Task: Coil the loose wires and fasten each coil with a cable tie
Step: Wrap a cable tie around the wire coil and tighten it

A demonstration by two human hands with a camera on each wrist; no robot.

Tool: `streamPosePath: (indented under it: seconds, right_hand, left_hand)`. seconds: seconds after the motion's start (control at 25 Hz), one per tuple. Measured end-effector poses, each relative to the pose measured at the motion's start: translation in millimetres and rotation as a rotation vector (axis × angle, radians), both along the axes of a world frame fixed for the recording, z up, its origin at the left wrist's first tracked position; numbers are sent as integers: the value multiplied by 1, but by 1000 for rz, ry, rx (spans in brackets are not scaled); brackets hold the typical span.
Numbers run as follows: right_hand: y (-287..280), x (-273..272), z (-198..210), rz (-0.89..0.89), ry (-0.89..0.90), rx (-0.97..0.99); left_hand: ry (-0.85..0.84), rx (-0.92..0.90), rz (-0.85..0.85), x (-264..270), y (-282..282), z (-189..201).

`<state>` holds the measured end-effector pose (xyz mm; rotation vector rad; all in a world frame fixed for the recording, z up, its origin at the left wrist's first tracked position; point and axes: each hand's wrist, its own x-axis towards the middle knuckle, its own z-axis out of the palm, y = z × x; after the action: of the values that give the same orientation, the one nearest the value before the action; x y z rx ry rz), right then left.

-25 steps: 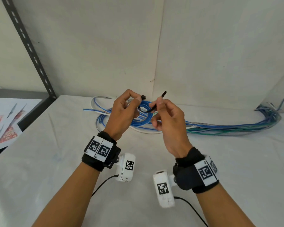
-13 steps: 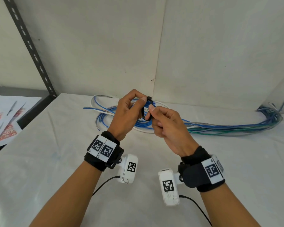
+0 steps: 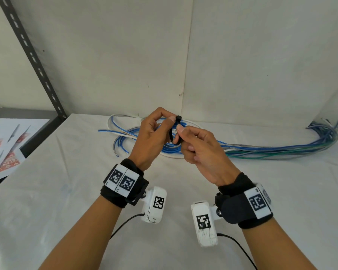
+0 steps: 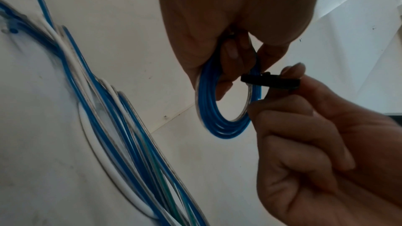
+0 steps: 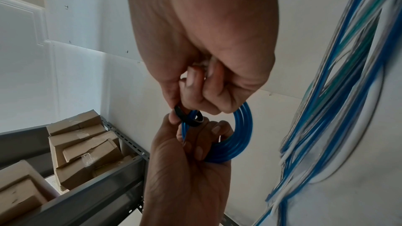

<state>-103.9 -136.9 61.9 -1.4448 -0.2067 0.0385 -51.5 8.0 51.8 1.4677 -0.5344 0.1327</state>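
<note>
A small blue wire coil (image 4: 226, 126) hangs from my left hand (image 3: 173, 120), whose fingers curl through it above the table. A black cable tie (image 3: 172, 134) loops round one side of the coil; its square head (image 3: 178, 117) sits at my left thumb and fingertip. My right hand (image 3: 179, 135) pinches the tie's strap just below, right next to the left hand. From the right wrist, the blue coil (image 5: 241, 135) and the cable tie (image 5: 189, 118) show between both hands. Whether the tail is through the head cannot be told.
Several loose blue, white and green wires (image 3: 281, 150) lie along the back of the white-covered table (image 3: 66, 211), curling behind my hands. Printed sheets (image 3: 2, 152) lie far left beside a grey shelf upright (image 3: 33, 59). Cardboard boxes (image 5: 82, 143) fill a shelf.
A second ago the tie's tail stuck up free from my right fingers. It is now bent round the coil into a loop, and my right hand has closed in on the left.
</note>
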Motion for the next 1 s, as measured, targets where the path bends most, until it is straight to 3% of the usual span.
streamPosePath:
  seconds: [0.72,1.0]
  right_hand:
    - [-5,1,-2,26,23,30]
    - [-4,0,0,7,31,41]
  left_hand:
    - [55,-67,-19,2,-3,0]
    - [9,20,-8,-1,-3,0]
